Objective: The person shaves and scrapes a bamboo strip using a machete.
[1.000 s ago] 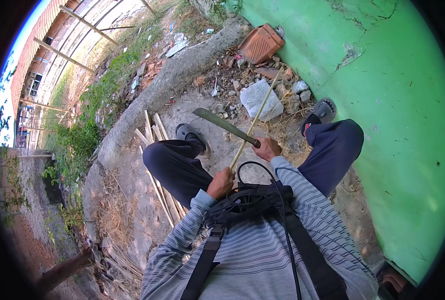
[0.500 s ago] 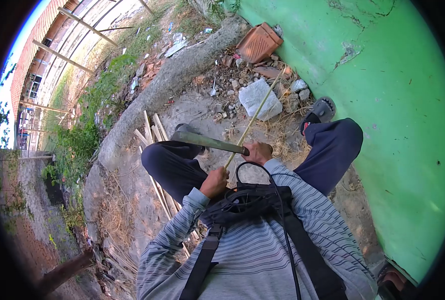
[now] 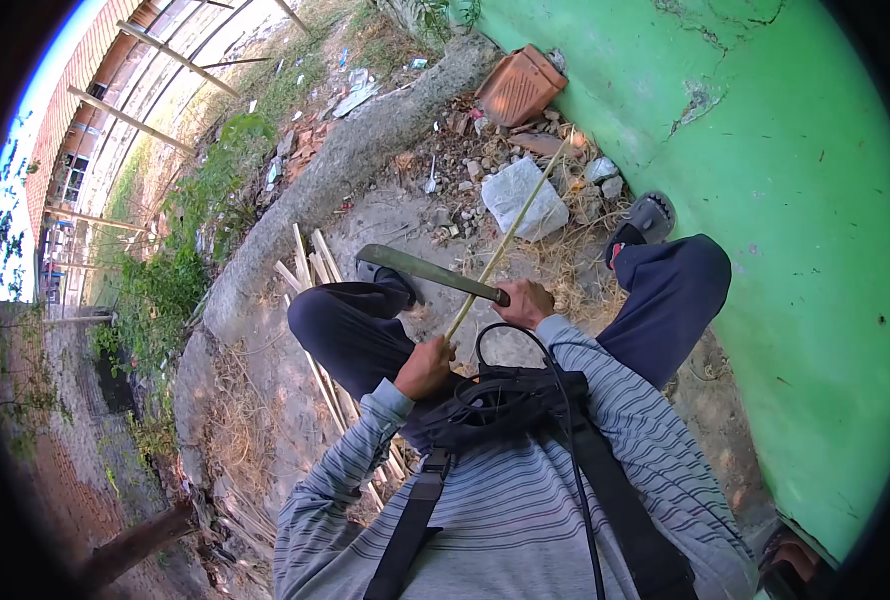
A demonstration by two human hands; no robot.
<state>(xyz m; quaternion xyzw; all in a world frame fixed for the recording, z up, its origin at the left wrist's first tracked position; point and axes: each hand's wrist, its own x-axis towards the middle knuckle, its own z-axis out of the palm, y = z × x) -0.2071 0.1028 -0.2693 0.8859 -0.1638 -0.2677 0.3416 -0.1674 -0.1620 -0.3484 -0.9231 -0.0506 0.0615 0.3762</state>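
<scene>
- The strip (image 3: 510, 238) is held near its lower end by the left hand (image 3: 425, 367), whose fingers are curled tight with no gap left.
- The knife (image 3: 420, 268) is gripped by its handle in the right hand (image 3: 527, 303), the fingers wrapped fully round.
- Between the hands, the strip is crossed by the blade near the handle; whether the two are touching cannot be told, nor which edge is the sharp one.
- The blade is pointed leftward, its broad tip seen over the left shoe (image 3: 393, 282), just beyond the left knee (image 3: 337, 325).
- The strip is slanted up and rightward, across the view of the white block (image 3: 523, 200), with its far end seen over the rubble (image 3: 465, 172).
- On the right, room is bounded by the green wall (image 3: 795, 280), with the right shoe (image 3: 650, 218) set close beside it.
- On the left, loose strips (image 3: 327, 257) are laid beyond the knee, and the ground is edged by a grey ridge (image 3: 340, 175).
- Between the knees, open space is left above the ground (image 3: 385, 218); nearer the body, a cable (image 3: 543, 350) is looped close below the right hand.
</scene>
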